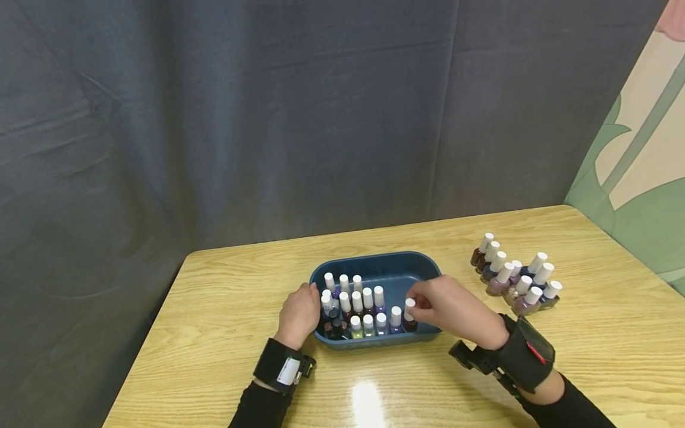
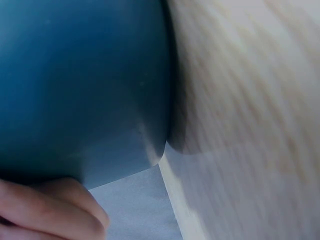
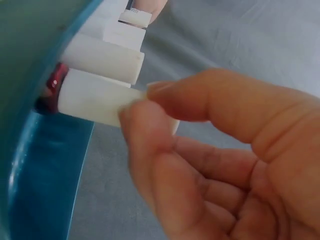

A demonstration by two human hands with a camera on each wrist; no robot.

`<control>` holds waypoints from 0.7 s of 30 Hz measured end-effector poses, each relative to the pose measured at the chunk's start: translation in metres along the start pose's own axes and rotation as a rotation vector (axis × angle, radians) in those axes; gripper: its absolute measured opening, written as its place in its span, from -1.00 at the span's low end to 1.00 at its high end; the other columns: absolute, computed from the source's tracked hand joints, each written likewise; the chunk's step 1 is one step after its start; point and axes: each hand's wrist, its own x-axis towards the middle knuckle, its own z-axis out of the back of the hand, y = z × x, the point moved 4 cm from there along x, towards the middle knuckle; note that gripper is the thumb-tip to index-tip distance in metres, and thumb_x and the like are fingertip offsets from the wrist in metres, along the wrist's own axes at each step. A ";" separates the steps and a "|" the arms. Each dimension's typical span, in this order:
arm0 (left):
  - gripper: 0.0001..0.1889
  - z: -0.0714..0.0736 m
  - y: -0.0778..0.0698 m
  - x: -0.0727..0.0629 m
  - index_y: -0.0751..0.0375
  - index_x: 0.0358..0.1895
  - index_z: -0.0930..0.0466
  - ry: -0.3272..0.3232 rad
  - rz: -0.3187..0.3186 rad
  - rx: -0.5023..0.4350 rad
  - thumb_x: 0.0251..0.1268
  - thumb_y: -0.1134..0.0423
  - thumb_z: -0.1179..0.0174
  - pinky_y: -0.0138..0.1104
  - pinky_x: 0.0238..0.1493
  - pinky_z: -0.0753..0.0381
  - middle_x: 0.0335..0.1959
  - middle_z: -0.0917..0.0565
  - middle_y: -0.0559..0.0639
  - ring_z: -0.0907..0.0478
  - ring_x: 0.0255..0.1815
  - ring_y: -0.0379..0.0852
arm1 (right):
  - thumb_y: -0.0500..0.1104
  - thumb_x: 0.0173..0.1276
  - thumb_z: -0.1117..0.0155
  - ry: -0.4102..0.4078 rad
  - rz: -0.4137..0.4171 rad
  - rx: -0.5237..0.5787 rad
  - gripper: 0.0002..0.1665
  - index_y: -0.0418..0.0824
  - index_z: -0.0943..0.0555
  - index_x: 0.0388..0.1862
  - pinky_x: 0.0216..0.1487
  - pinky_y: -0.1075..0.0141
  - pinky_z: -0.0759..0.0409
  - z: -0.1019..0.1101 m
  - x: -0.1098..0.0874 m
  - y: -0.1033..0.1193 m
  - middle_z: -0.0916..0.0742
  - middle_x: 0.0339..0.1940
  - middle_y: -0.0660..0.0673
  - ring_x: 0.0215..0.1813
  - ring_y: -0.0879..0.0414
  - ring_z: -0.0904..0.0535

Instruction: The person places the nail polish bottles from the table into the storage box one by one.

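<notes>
A dark blue plastic tray (image 1: 428,267) sits on the table with rows of white-capped nail polish bottles (image 1: 367,299) standing in its left and front part. My right hand (image 1: 455,309) pinches the white cap of a dark red nail polish bottle (image 3: 95,97) between thumb and forefinger. That bottle stands upright inside the tray, at the right end of the front row. At the tray's left end, my left hand (image 1: 299,312) grips the rim with curled fingers (image 2: 50,210). Its fingertips are hidden in the head view.
Another group of white-capped nail polish bottles (image 1: 503,279) stands on the wooden table (image 1: 225,297), right of the tray. A grey cloth (image 1: 321,119) hangs behind the table. Patterned fabric (image 1: 642,178) is at the far right.
</notes>
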 end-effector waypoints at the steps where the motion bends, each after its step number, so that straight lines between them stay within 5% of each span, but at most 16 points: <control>1: -0.62 0.000 0.000 0.000 0.41 -0.31 -0.52 0.001 0.001 0.002 0.43 0.18 0.21 -0.11 -0.55 -0.47 -0.45 -0.63 0.29 -0.61 -0.41 0.18 | -0.22 0.14 -0.28 0.001 0.001 -0.002 -0.95 -0.16 -0.64 -0.39 -0.49 0.48 -0.33 -0.001 0.000 0.000 -0.54 -0.64 0.18 -0.59 0.41 -0.30; 21: -0.61 0.001 -0.001 0.000 0.41 -0.31 -0.51 0.014 0.013 0.006 0.44 0.17 0.22 -0.16 -0.58 -0.44 -0.48 -0.61 0.26 -0.60 -0.44 0.14 | -0.20 0.11 -0.31 0.016 0.007 -0.034 -0.95 -0.16 -0.64 -0.44 -0.50 0.49 -0.32 -0.008 0.001 0.001 -0.55 -0.63 0.16 -0.60 0.41 -0.30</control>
